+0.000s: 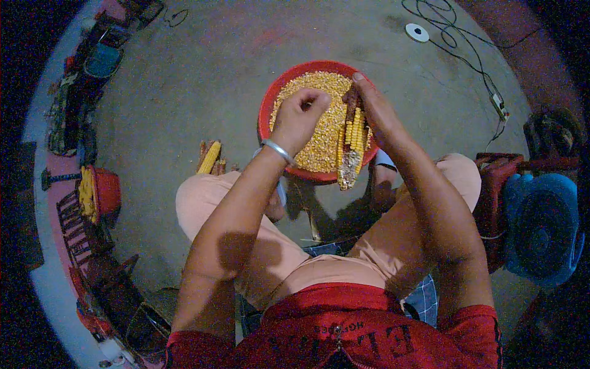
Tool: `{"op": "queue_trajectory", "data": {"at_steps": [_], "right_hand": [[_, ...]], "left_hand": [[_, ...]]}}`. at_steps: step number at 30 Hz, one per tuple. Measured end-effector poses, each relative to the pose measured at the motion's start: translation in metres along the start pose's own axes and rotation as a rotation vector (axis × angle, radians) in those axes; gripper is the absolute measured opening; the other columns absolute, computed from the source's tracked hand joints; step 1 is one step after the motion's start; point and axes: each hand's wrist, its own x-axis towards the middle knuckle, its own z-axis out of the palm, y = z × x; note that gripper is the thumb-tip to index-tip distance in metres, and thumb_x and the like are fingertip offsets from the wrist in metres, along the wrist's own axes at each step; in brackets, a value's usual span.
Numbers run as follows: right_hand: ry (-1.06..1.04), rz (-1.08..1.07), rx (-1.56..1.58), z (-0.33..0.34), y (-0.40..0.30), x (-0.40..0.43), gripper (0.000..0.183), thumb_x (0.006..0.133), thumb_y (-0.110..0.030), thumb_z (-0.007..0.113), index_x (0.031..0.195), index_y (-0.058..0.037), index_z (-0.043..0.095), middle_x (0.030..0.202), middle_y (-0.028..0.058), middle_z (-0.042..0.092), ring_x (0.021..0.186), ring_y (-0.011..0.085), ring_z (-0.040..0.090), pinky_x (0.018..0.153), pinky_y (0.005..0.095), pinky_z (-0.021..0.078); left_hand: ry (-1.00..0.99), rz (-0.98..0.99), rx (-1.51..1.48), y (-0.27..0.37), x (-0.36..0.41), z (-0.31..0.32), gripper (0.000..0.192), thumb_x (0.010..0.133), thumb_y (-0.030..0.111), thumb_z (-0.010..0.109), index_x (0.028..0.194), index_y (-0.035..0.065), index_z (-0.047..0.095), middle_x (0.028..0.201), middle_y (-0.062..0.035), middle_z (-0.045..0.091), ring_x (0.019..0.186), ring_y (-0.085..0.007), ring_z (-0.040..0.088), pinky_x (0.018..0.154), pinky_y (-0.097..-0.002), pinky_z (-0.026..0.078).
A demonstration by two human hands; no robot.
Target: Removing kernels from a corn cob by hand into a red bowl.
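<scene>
A red basin [266, 108] full of loose yellow corn kernels [318, 152] stands on the floor before my knees. Over its right side, my right hand [375, 106] grips a partly shelled ear of corn [354, 133]. Bare reddish cob shows at the ear's far end, and its near end is whitish and reaches past the rim. My left hand [299, 113], with a silver bangle [278, 151] at the wrist, is above the kernels, left of the ear and apart from it. Its fingers are curled towards the thumb, and I see nothing between them.
By my left knee lie a yellow ear [210, 157] and reddish cobs [221, 167]. Another red basin [108, 191], heaped with yellow corn, is farther left. Cables [465, 50] and a white disc [417, 32] are on the floor at upper right. A blue plastic object [544, 226] stands right.
</scene>
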Motion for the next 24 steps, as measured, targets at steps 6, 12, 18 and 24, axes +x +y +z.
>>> {"op": "queue_trajectory", "data": {"at_steps": [6, 12, 18, 24], "right_hand": [[0.025, -0.011, 0.004, -0.002, 0.0, 0.0, 0.054, 0.092, -0.05, 0.036, 0.083, -0.0022, 0.059, 0.077, 0.0099, 0.058, 0.073, 0.0214, 0.053, 0.069, 0.0332, 0.0401], [-0.011, 0.038, 0.043, 0.002, -0.008, 0.002, 0.054, 0.091, -0.053, 0.04, 0.079, -0.0043, 0.059, 0.068, 0.0037, 0.053, 0.066, 0.0136, 0.048, 0.063, 0.0274, 0.0383], [0.001, 0.025, 0.123, 0.001, -0.003, 0.0, 0.051, 0.092, -0.052, 0.041, 0.079, -0.0052, 0.058, 0.067, 0.0027, 0.052, 0.064, 0.0134, 0.047, 0.061, 0.0272, 0.0383], [0.021, 0.022, 0.179, -0.003, 0.0, 0.0, 0.048, 0.092, -0.051, 0.042, 0.082, -0.0058, 0.056, 0.069, 0.0026, 0.051, 0.064, 0.0134, 0.046, 0.061, 0.0267, 0.0383]], "left_hand": [[-0.451, -0.116, -0.169, 0.029, -0.011, 0.0, 0.026, 0.081, 0.027, 0.07, 0.085, 0.0019, 0.066, 0.079, -0.0015, 0.064, 0.069, -0.0077, 0.056, 0.066, -0.0241, 0.046], [-0.546, -0.306, -0.175, 0.026, -0.006, -0.005, 0.026, 0.084, 0.028, 0.067, 0.085, 0.002, 0.065, 0.073, 0.001, 0.061, 0.065, -0.0059, 0.053, 0.061, -0.0225, 0.045], [-0.55, -0.382, -0.377, 0.008, -0.012, 0.007, 0.026, 0.091, 0.027, 0.056, 0.087, 0.0025, 0.062, 0.071, 0.0013, 0.057, 0.062, -0.0072, 0.05, 0.059, -0.0224, 0.044], [-0.44, -0.461, -0.379, 0.017, -0.012, 0.009, 0.025, 0.09, 0.028, 0.057, 0.087, 0.0031, 0.061, 0.071, 0.0016, 0.056, 0.061, -0.0069, 0.049, 0.058, -0.0214, 0.043]]}}
